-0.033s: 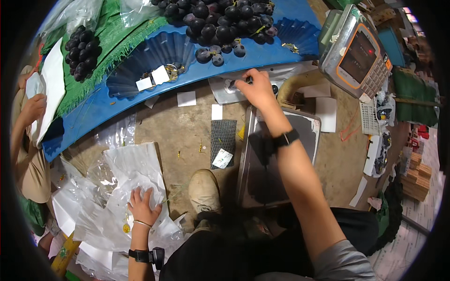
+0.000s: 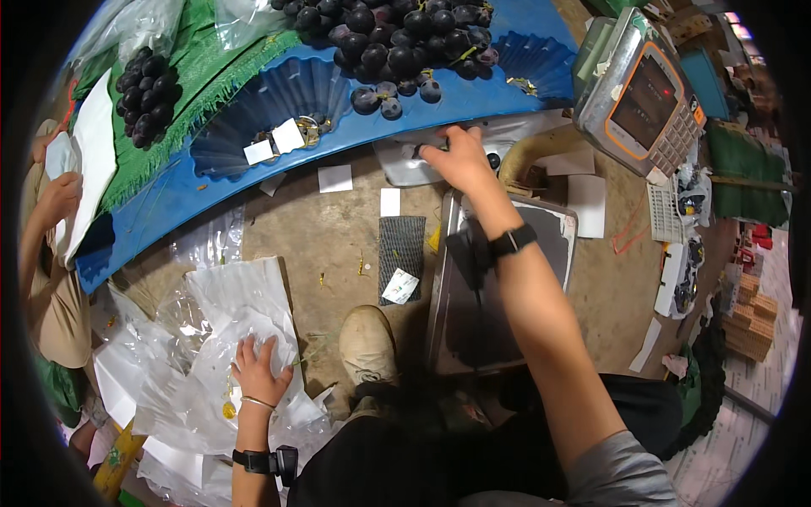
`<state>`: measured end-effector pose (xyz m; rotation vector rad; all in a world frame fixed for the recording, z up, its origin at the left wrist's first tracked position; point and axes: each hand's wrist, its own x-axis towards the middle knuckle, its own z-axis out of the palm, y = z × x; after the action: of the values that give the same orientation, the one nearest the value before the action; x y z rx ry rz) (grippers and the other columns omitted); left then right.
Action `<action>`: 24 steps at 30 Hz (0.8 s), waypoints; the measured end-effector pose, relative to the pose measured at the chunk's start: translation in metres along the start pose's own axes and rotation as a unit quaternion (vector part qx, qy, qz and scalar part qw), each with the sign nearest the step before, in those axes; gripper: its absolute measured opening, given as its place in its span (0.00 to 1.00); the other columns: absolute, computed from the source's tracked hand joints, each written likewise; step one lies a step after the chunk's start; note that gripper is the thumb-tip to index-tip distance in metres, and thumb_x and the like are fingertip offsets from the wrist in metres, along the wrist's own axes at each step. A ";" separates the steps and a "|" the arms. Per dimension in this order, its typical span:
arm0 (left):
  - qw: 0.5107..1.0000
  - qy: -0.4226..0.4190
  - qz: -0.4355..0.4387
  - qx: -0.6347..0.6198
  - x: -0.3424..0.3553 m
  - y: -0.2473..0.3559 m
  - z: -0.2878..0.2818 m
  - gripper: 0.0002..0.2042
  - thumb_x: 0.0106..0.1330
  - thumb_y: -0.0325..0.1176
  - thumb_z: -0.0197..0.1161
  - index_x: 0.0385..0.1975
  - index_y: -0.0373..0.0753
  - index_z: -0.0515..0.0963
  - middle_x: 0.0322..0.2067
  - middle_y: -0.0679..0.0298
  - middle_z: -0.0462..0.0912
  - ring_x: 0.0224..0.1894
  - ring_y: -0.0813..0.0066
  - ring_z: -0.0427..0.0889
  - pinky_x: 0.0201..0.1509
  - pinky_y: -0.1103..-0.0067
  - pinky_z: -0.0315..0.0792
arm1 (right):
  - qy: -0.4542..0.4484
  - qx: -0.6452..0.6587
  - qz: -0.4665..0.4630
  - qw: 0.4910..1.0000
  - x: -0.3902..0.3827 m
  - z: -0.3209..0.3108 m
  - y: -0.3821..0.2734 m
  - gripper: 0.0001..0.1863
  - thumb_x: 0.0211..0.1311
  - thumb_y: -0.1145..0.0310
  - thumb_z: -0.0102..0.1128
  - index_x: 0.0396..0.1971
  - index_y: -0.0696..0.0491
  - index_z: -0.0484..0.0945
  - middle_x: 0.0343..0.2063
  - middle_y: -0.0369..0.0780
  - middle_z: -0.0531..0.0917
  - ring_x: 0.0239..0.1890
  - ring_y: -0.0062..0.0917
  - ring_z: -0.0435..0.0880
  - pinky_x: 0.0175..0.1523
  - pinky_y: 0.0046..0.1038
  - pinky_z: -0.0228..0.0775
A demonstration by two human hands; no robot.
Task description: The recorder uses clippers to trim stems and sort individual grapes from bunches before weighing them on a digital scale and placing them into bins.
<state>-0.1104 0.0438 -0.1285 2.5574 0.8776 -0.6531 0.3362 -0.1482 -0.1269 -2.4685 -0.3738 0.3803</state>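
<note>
My left hand (image 2: 260,373) lies with fingers spread on crumpled white wrapping paper and clear plastic (image 2: 203,355) at the lower left. Stretched out past the scale platform (image 2: 541,279), my right hand (image 2: 463,160) bends its fingers together over a pale plastic sheet or tray (image 2: 405,169) below the blue edge. A small dark round thing, like a grape (image 2: 419,150), shows by its thumb. What lies inside those fingers is mostly hidden. Behind the hand, a heap of dark grapes (image 2: 397,42) rests on the blue molded surface (image 2: 473,106).
A scale display with keys (image 2: 646,110) stands at the upper right. Another bunch of grapes (image 2: 145,97) lies on green woven cloth (image 2: 224,72). At the left edge, another person's hand (image 2: 59,196) holds white sheets (image 2: 95,152). A mesh sleeve (image 2: 400,241) lies on the floor.
My right hand has shifted slightly left, and its forearm with it. The dark round thing seen between its fingers before is now hidden. My left hand has barely moved.
</note>
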 end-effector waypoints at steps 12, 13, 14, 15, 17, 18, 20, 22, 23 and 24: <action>0.985 0.067 0.057 -0.145 -0.004 -0.006 -0.019 0.29 0.49 0.29 0.67 0.55 0.40 0.69 0.55 0.44 0.66 0.57 0.44 0.66 0.60 0.63 0.64 | -0.131 -0.048 -0.101 0.985 -0.008 -0.007 0.011 0.20 0.53 0.75 0.52 0.48 0.58 0.75 0.46 0.53 0.78 0.52 0.45 0.75 0.59 0.36 0.65; 0.983 0.079 0.046 -0.159 -0.005 -0.004 -0.020 0.30 0.48 0.29 0.67 0.55 0.41 0.69 0.56 0.44 0.65 0.58 0.43 0.65 0.60 0.61 0.64 | -0.127 0.003 -0.107 0.986 -0.015 -0.009 0.020 0.18 0.56 0.74 0.52 0.48 0.57 0.75 0.44 0.47 0.79 0.48 0.37 0.77 0.53 0.32 0.68; 0.983 0.098 0.069 -0.142 0.002 0.009 -0.018 0.30 0.47 0.29 0.68 0.55 0.40 0.69 0.56 0.45 0.65 0.58 0.45 0.65 0.60 0.61 0.63 | -0.122 0.054 -0.110 0.985 -0.024 -0.011 0.027 0.16 0.58 0.73 0.53 0.47 0.56 0.75 0.41 0.41 0.80 0.44 0.28 0.79 0.48 0.28 0.71; 0.980 0.127 0.084 -0.127 0.001 0.016 -0.020 0.31 0.47 0.29 0.68 0.55 0.41 0.70 0.56 0.46 0.65 0.57 0.46 0.65 0.60 0.62 0.63 | -0.160 0.110 -0.085 0.977 -0.043 -0.012 0.005 0.15 0.60 0.72 0.53 0.47 0.56 0.75 0.40 0.39 0.80 0.42 0.24 0.78 0.46 0.26 0.72; 0.976 0.139 0.120 -0.116 -0.002 0.030 -0.032 0.31 0.49 0.30 0.68 0.56 0.36 0.68 0.57 0.50 0.65 0.58 0.48 0.64 0.62 0.63 0.61 | -0.272 0.221 -0.001 0.937 -0.085 -0.003 -0.034 0.13 0.63 0.70 0.52 0.47 0.55 0.75 0.37 0.36 0.79 0.39 0.18 0.78 0.43 0.22 0.73; 0.973 0.150 0.138 -0.110 -0.007 0.033 -0.039 0.32 0.48 0.31 0.68 0.57 0.35 0.67 0.57 0.51 0.65 0.58 0.48 0.63 0.62 0.63 0.60 | -0.333 0.285 -0.034 0.898 -0.109 0.026 -0.041 0.13 0.63 0.69 0.53 0.47 0.55 0.75 0.35 0.35 0.78 0.38 0.19 0.78 0.42 0.23 0.73; 0.972 0.153 0.135 -0.120 -0.018 0.047 -0.048 0.32 0.48 0.31 0.69 0.57 0.35 0.67 0.56 0.51 0.66 0.59 0.49 0.62 0.62 0.63 0.59 | -0.437 0.316 -0.040 0.841 -0.154 0.071 -0.060 0.19 0.62 0.64 0.57 0.50 0.58 0.72 0.35 0.36 0.80 0.39 0.18 0.77 0.42 0.20 0.70; 0.960 0.182 0.139 -0.159 -0.029 0.056 -0.048 0.29 0.50 0.33 0.69 0.54 0.36 0.69 0.54 0.53 0.69 0.57 0.52 0.64 0.59 0.66 0.61 | -0.464 0.251 0.020 0.849 -0.197 0.113 -0.085 0.25 0.60 0.64 0.60 0.53 0.60 0.68 0.35 0.40 0.81 0.32 0.16 0.76 0.37 0.20 0.69; 0.950 0.204 0.140 -0.188 -0.036 0.051 -0.042 0.26 0.51 0.34 0.68 0.51 0.37 0.72 0.53 0.55 0.71 0.55 0.55 0.67 0.56 0.68 0.65 | -0.471 0.378 0.031 0.796 -0.218 0.139 -0.080 0.23 0.59 0.66 0.61 0.52 0.60 0.68 0.29 0.38 0.81 0.27 0.16 0.75 0.32 0.21 0.68; 0.942 0.212 0.067 -0.250 -0.040 0.057 -0.041 0.21 0.53 0.34 0.67 0.47 0.37 0.75 0.50 0.57 0.73 0.52 0.59 0.69 0.52 0.70 0.67 | -0.394 0.368 -0.018 0.842 -0.233 0.160 -0.067 0.18 0.58 0.68 0.61 0.46 0.58 0.71 0.23 0.37 0.80 0.24 0.16 0.75 0.28 0.21 0.67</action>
<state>-0.0893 0.0016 -0.0628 2.2795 0.8518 0.1649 0.0535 -0.0936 -0.1677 -1.4546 -0.4801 1.2663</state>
